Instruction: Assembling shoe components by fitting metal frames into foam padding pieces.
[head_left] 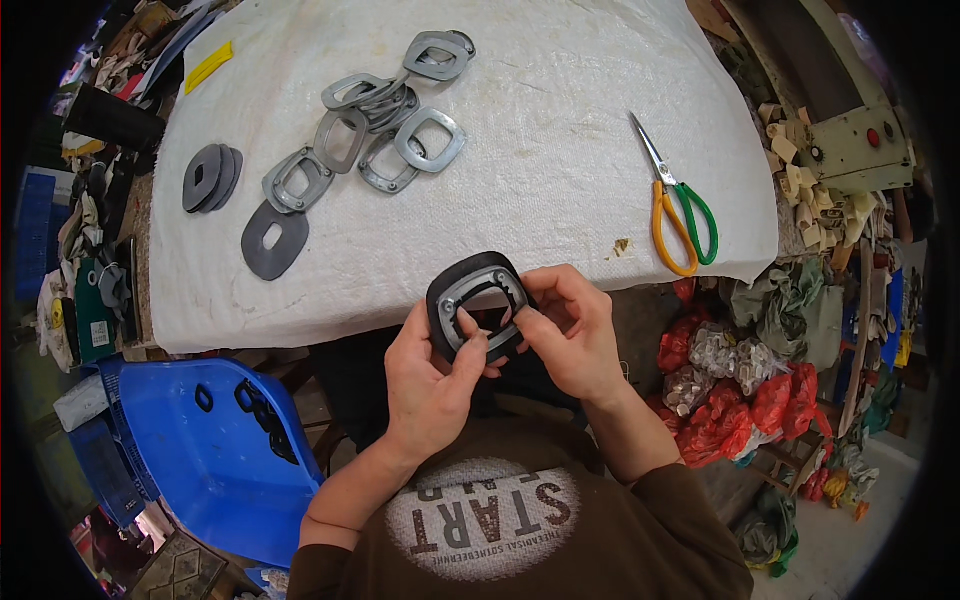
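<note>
The person's two hands are both closed on one black frame (440, 290), a rounded square ring with a grey metal ring (472, 284) lying on its upper face. It is held in the air at the near edge of the desk (560, 130), which is covered by a white woven sheet. The left hand (430, 385) grips the frame's left side, its thumb reaching across the opening; the right hand (572, 335) grips the right side, its thumb at the inner edge. The fingers underneath are partly hidden.

On the left half of the desk lies a loose, overlapping group of metal rings (448, 151). Toward the desk's left edge sits a small stack of dark grey pads (203, 192), with a single grey pad (275, 262) beside the nearest rings. A yellow strip (208, 67) lies at the desk's far left corner. Near the desk's right edge rest scissors (667, 178) with one yellow and one green handle, tips pointing away from the person.

Beyond the desk's near left corner stands a blue tub (225, 495) holding black rings (268, 415). Red plastic bags (715, 425) are heaped beyond the near right corner.
</note>
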